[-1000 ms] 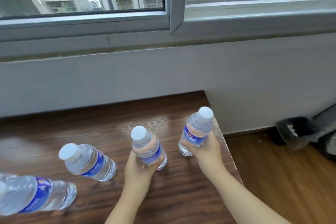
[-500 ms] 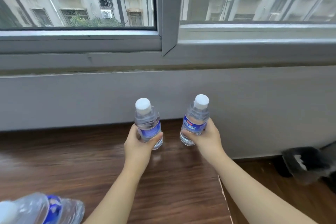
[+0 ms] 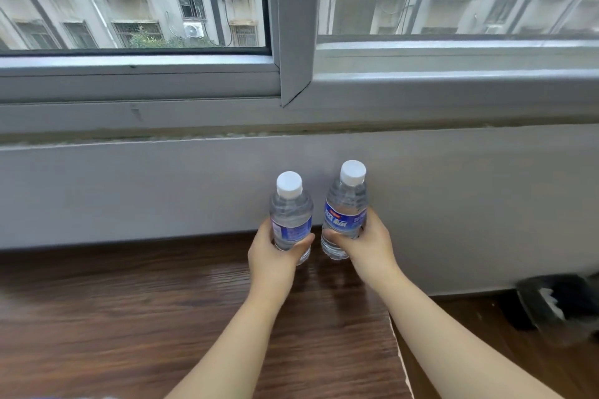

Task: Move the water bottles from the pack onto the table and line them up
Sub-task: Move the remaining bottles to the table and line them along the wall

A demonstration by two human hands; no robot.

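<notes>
We are stretching both bare arms forward, our left hand [image 3: 275, 253] and right hand [image 3: 366, 244] each curling fingers round something upright, thumbs turned inward, knuckles nearly level.

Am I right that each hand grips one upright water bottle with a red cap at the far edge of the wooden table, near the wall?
Not quite: the head view shows white caps, not red. The left hand grips the left bottle and the right hand grips the right bottle, both upright at the far edge of the wooden table, near the wall.
</notes>
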